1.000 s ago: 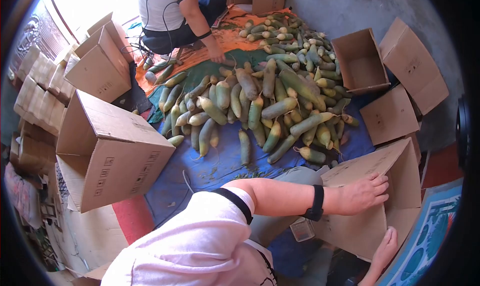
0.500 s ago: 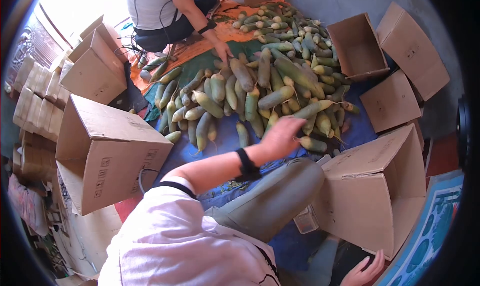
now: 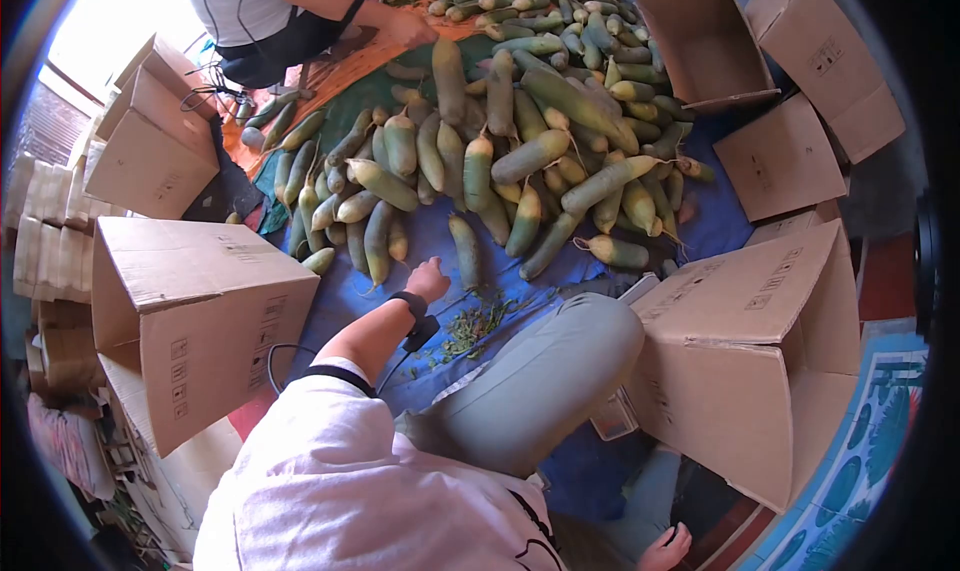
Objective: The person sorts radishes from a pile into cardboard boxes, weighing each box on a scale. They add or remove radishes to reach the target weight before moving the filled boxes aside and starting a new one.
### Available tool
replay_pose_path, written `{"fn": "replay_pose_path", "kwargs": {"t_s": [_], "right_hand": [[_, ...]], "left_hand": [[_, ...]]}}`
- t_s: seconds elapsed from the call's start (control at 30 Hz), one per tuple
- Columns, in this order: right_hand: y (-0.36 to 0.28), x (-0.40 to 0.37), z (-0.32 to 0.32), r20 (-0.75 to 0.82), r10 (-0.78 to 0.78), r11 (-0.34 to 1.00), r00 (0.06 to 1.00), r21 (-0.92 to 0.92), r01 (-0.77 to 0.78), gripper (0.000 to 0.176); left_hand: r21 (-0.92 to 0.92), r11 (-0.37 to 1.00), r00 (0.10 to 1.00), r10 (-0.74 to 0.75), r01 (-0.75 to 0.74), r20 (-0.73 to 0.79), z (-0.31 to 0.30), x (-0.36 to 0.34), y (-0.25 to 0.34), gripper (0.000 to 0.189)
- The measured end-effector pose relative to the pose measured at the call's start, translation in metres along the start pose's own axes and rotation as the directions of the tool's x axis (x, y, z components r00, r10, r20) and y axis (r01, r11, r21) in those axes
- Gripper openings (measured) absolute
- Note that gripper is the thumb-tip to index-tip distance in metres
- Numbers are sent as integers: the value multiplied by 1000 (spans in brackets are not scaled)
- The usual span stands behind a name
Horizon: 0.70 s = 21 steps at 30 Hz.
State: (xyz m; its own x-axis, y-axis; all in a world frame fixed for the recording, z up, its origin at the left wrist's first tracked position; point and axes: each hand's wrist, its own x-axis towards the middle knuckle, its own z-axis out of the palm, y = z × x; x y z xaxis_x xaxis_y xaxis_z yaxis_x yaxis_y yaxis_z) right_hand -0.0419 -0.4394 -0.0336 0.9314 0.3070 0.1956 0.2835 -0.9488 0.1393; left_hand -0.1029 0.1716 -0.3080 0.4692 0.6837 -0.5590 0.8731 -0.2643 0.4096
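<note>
A heap of green radishes lies in front of me, several with pale tips and thin roots. My left hand, with a black band at its wrist, is over the blue sheet near the heap's front edge. Nothing shows in its slightly bent fingers. Just right of it lies a single radish, apart from the hand. My right hand is at the bottom edge, below the open cardboard box. It is partly cut off, and a dark strip crosses its fingers.
Another open cardboard box stands on my left, with more boxes at the back right. Leafy scraps lie on the blue sheet. A co-worker's hand is at the heap's far side.
My left hand has moved left from the heap's right front towards its middle. My right hand is lower and further left. The view has shifted, and the co-worker's hand is off the radishes.
</note>
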Motion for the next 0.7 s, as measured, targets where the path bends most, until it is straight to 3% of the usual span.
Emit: {"fn": "replay_pose_path", "kwargs": {"t_s": [0.1,0.17,0.23,0.27,0.43,0.47,0.6,0.67,0.7], "right_hand": [[0,-12,7,99,123,992,988,-6,-123,25],[-2,-23,12,94,131,991,987,0,-132,26],[7,-40,29,115,113,993,987,-48,-108,28],[3,-40,26,218,139,989,966,-79,-124,29],[-13,-32,18,213,131,991,968,-28,-128,29],[-16,-28,15,202,132,990,970,24,-140,29],[-17,-25,18,195,129,989,972,44,-140,29],[-17,-27,20,216,144,986,966,50,-158,29],[-24,-19,15,214,145,986,966,56,-160,29]], "left_hand": [[-49,997,997,56,-54,49,12,5,15,59],[68,992,984,94,-105,150,16,0,37,59],[134,985,976,76,-105,206,36,9,42,58],[132,988,971,47,-79,233,41,9,46,58],[79,997,919,-8,-25,395,45,17,57,68],[114,993,964,13,-45,264,61,23,51,53],[91,993,986,59,-74,155,81,46,31,37],[135,984,993,116,-119,29,94,60,14,23],[138,983,993,118,-120,24,76,47,19,23]]}}
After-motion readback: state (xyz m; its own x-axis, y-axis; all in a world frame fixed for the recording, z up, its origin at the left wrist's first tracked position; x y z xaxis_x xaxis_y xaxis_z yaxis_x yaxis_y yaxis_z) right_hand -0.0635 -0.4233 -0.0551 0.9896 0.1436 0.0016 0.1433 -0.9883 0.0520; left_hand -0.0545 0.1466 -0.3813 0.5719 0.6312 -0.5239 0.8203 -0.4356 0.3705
